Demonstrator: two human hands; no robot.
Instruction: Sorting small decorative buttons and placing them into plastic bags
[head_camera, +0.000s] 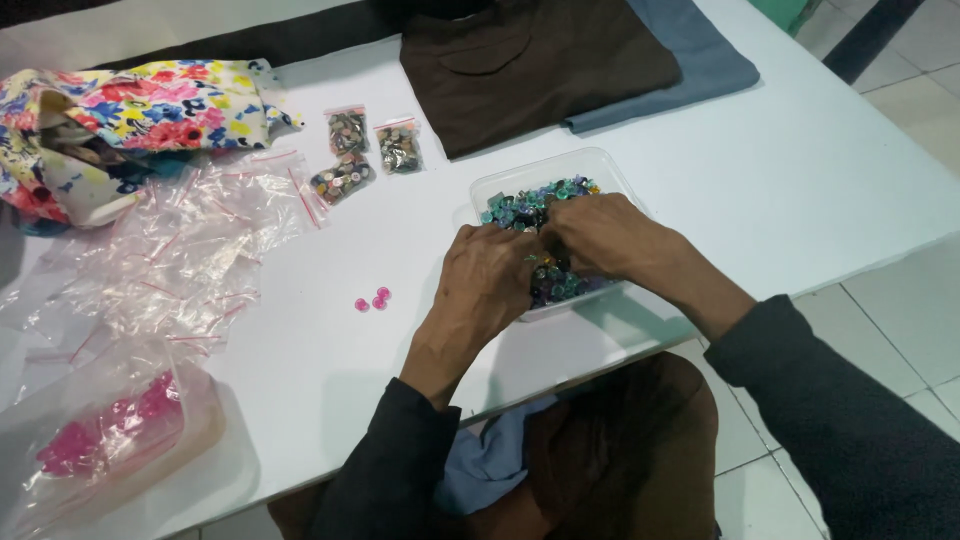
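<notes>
A clear plastic tub (500, 186) full of mixed coloured buttons (530, 205) stands near the table's front edge. Both my hands are down in it. My left hand (487, 278) rests over the tub's left side with fingers curled into the buttons. My right hand (600, 233) lies across the middle of the pile, fingers bent and buried. Whether either hand pinches a button is hidden. Three pink buttons (373, 299) lie loose on the table just left of my left hand.
Three small zip bags of buttons (362, 150) lie behind the tub. A heap of empty clear zip bags (170, 260) spreads at left, with a floral cloth (130, 120) behind and a container of pink buttons (110, 435) in front. Folded brown fabric (530, 60) and blue fabric (700, 50) lie at the back.
</notes>
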